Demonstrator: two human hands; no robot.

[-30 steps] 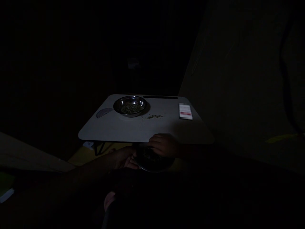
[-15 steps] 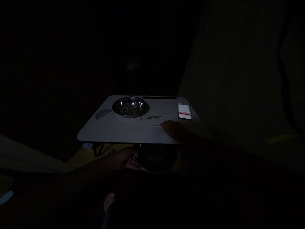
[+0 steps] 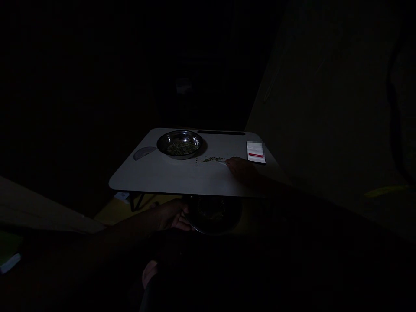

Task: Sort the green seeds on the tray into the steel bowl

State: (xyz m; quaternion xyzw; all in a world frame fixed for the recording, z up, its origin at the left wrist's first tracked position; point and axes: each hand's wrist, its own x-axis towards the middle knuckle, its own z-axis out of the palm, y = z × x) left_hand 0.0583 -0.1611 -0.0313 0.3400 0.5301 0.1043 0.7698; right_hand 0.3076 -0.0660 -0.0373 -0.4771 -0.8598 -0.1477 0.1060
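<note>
My left hand (image 3: 175, 214) is closed round the left rim of a dark metal bowl (image 3: 212, 227), held just below the table's near edge; small bits lie inside it. On the tabletop, my right hand (image 3: 240, 168) pinches a thin pale strip (image 3: 221, 162), whose exact kind I cannot make out. The strip's tip is at the right part of a small scatter of greenish seeds or grains (image 3: 211, 159). Behind and left of the scatter stands a shiny steel bowl (image 3: 180, 156) with many similar greenish bits in it.
The low white folding table (image 3: 156, 180) has a dark slot (image 3: 221, 132) along its far edge. A clear protractor (image 3: 144, 153) lies at its left, and a phone with a lit screen (image 3: 256, 152) at its right. A wall (image 3: 325, 108) rises on the right. The surroundings are very dark.
My right hand has left the lower bowl, come onto the tabletop with the pale strip, and moved forward to the scattered grains. My left hand keeps holding the lower bowl.
</note>
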